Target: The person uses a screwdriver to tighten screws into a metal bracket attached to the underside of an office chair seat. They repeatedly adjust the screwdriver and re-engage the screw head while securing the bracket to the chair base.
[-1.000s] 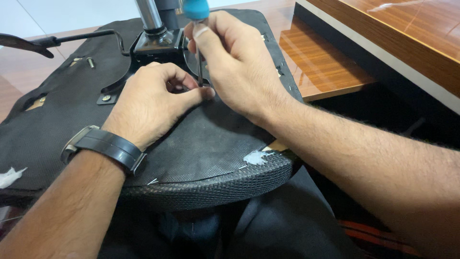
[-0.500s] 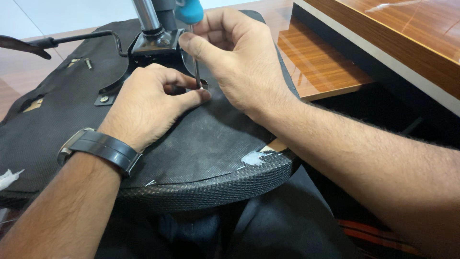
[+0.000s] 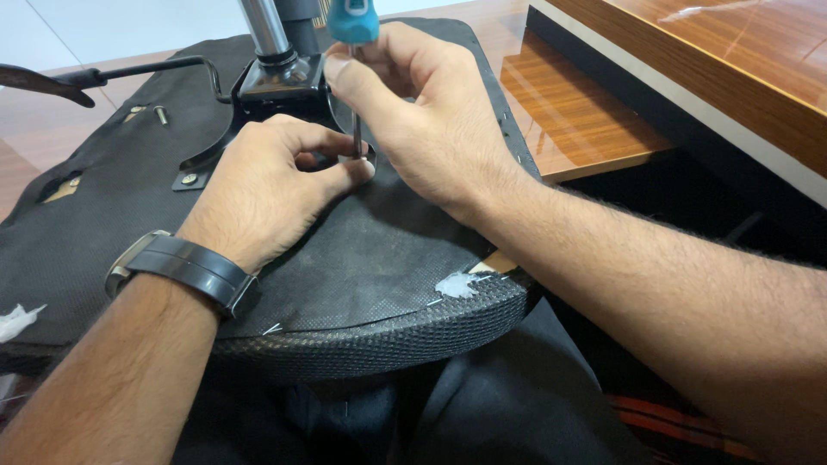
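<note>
- Only one camera here, strapped on my head, so you get my own eye-line and no second view to compare or overlap with.
- It tilts steeply down and a bit forward, over my forearms, which come in from the bottom left and bottom right corners.
- Pretty close in: my left hand (image 3: 258, 185) and right hand (image 3: 426, 120) fill the upper middle, right under the lens.
- The upturned chair seat (image 3: 362, 267) takes most of the frame, with its near edge curving across the lower half.
- At the top right edge the view catches a wooden desk (image 3: 689, 60); the far side of the seat runs off the top edge.
</note>
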